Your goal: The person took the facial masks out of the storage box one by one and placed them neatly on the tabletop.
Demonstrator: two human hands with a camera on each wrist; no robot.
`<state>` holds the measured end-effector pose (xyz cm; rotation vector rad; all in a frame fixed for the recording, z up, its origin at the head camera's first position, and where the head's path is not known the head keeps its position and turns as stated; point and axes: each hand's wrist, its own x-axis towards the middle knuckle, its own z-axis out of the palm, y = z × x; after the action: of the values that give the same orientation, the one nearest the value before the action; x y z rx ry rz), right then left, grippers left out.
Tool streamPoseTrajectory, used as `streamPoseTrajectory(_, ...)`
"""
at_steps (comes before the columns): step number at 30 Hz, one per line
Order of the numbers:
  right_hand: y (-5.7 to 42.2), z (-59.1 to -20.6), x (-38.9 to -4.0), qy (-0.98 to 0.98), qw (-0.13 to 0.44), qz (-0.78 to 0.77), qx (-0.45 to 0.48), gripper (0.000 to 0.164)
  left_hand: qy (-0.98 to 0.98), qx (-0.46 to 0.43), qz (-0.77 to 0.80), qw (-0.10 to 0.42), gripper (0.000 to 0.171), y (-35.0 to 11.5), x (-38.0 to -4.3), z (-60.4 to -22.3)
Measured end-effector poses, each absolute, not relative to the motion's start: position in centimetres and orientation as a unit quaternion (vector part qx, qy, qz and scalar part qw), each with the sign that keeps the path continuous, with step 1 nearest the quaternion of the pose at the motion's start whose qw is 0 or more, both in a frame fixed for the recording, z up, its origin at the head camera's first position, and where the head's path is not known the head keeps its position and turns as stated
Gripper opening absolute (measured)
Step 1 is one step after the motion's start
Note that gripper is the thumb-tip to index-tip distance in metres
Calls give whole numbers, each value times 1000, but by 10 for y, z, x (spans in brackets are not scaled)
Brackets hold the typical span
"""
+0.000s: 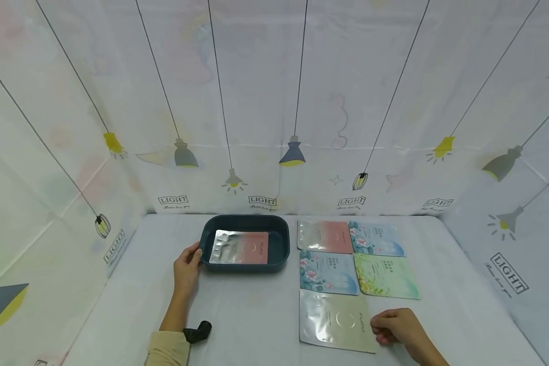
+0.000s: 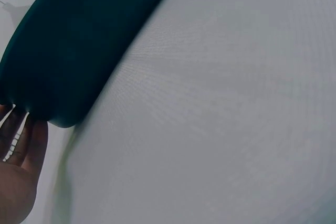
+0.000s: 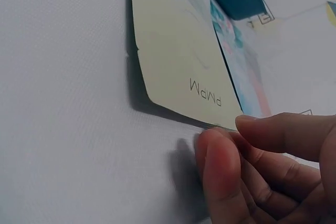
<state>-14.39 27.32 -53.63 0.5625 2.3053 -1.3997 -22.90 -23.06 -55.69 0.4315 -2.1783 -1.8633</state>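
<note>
My left hand [image 1: 187, 269] rests against the left end of a dark teal tray [image 1: 281, 244], its fairly straight fingers [image 2: 37, 148] touching the outer wall. Inside the tray lies a pink-and-silver foil sachet [image 1: 251, 247]. At the lower right, my right hand [image 1: 398, 328] pinches the right edge of a pale green sachet [image 1: 334, 320] marked PMPM between thumb and forefinger. This sachet lies nearly flat; the right wrist view shows its printed end [image 3: 194, 93] by the fingertips.
Beyond the pale green sachet lie a second pink-and-silver sachet [image 1: 325, 237], two blue floral sachets [image 1: 377, 239] and a green floral one [image 1: 386, 276]. All lie on a white-covered table [image 1: 251, 315]. A lamp-print curtain [image 1: 256, 101] stands behind and at both sides.
</note>
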Motion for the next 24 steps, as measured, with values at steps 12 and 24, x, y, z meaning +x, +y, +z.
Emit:
streamPoseTrajectory(12, 275, -528, -154, 827, 179, -506, 169, 20, -745, 147, -640, 117, 36, -229, -227, -555)
streamPoseTrajectory(24, 259, -505, -179, 818, 161, -544, 96, 29, -743, 144, -642, 126, 38, -230, -228, -556)
